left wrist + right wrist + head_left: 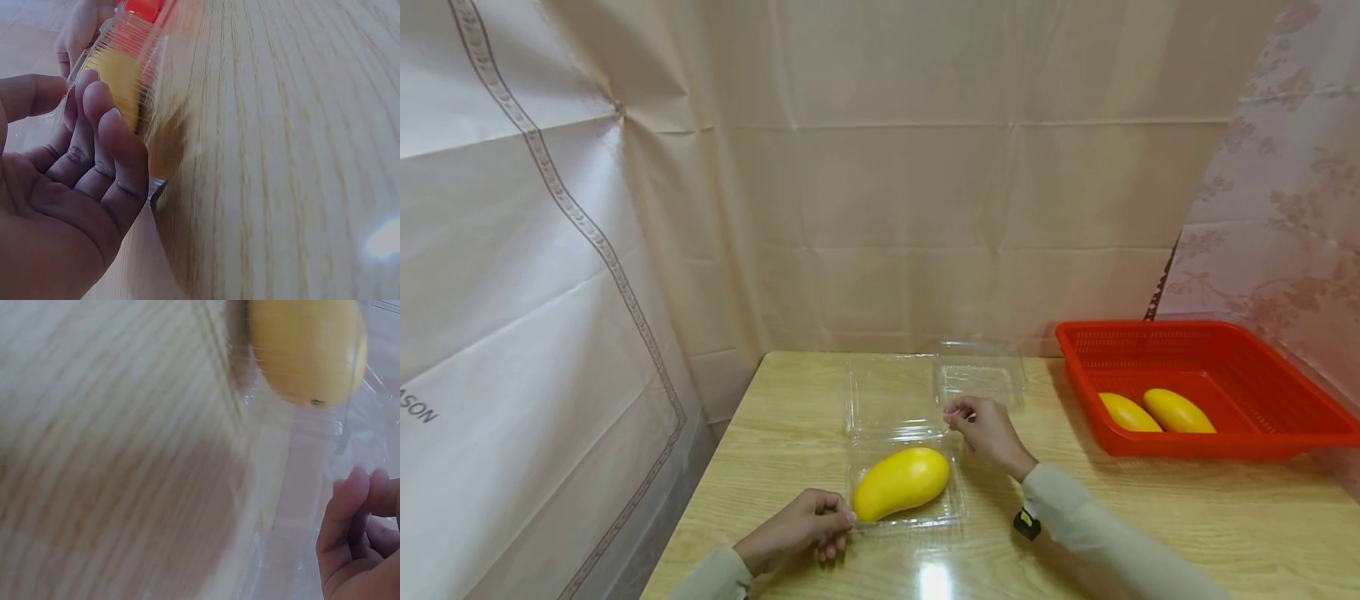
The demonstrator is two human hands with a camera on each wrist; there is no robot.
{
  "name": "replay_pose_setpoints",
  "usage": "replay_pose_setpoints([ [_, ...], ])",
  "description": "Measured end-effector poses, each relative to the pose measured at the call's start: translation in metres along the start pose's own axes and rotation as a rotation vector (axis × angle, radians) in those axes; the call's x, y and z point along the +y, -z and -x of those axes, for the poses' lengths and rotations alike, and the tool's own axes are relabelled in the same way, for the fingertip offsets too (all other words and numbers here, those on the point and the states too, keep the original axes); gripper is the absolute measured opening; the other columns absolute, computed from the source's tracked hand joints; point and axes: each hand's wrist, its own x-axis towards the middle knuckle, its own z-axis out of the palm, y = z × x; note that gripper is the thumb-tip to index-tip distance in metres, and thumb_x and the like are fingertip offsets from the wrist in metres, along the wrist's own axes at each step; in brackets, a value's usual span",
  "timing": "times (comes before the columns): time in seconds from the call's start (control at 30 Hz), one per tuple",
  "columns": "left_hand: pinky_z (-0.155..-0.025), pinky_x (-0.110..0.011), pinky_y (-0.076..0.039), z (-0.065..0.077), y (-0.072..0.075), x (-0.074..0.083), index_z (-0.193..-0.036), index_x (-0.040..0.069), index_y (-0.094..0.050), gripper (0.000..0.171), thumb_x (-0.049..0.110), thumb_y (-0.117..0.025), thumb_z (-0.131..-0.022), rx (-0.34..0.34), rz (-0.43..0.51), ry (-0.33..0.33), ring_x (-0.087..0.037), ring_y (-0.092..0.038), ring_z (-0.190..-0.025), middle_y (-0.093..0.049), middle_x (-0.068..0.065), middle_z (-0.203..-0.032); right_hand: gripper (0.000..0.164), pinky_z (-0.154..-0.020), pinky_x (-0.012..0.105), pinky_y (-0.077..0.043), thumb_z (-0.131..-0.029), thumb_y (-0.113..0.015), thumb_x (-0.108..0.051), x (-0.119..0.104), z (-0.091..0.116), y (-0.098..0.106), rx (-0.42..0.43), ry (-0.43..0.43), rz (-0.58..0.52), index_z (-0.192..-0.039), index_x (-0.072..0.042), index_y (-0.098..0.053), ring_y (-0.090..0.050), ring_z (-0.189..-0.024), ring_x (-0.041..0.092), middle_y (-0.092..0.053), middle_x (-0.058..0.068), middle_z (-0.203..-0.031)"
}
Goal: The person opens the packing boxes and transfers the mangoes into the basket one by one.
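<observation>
A yellow mango [902,483] lies in the base of a clear plastic clamshell box [955,521], whose hinged lid [891,396] is folded back on the table. My left hand [808,525] pinches the box's front left corner between thumb and fingers; in the left wrist view the thumb [37,94] meets the plastic edge. At the lid's right edge, close to the hinge, my right hand [988,429] pinches the clear plastic with thumb and forefinger. The right wrist view shows those fingertips [356,484] together, beyond the end of the mango.
Another clear plastic box [981,375] sits behind, overlapping the lid's right side in the head view. To the right stands a red plastic basket [1225,333] with two mangoes [1180,411] inside. Cloth sheets hang behind and beside the wooden table [775,417].
</observation>
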Motion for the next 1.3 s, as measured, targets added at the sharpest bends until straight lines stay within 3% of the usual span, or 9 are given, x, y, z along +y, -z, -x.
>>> replay_pose_setpoints([
  [0.4, -0.053, -0.023, -0.049, 0.000, 0.000, 0.000, -0.089, 0.000, -0.064, 0.025, 0.021, -0.066, -0.102, 0.001, 0.009, -0.003, -0.011, -0.056, -0.059, -0.066, -0.005, -0.074, 0.010, -0.038, 0.025, -0.041, -0.100, -0.068, -0.007, 0.004, 0.000, -0.005, -0.021, 0.001, 0.042, -0.103, 0.002, -0.072, -0.051, -0.040, 0.017, -0.068, 0.014, -0.080],
  [0.57, -0.053, -0.023, -0.049, 0.000, -0.001, 0.000, -0.088, 0.000, -0.063, 0.025, 0.020, -0.066, -0.102, -0.007, 0.023, -0.014, -0.011, -0.055, -0.059, -0.066, -0.006, -0.074, 0.010, -0.038, 0.024, -0.039, -0.101, -0.067, -0.009, 0.006, -0.001, -0.006, -0.035, -0.018, 0.052, -0.097, -0.002, -0.073, -0.051, -0.040, 0.016, -0.069, 0.009, -0.078],
  [1.3, -0.054, -0.022, -0.049, -0.001, 0.002, 0.000, -0.089, 0.004, -0.064, 0.022, 0.022, -0.066, -0.102, -0.024, 0.020, 0.014, -0.012, -0.056, -0.061, -0.066, -0.005, -0.075, 0.018, -0.039, 0.023, -0.040, -0.104, -0.062, -0.012, 0.014, -0.009, -0.011, -0.120, -0.042, 0.035, -0.102, 0.001, -0.074, -0.047, -0.041, 0.011, -0.065, 0.006, -0.075],
])
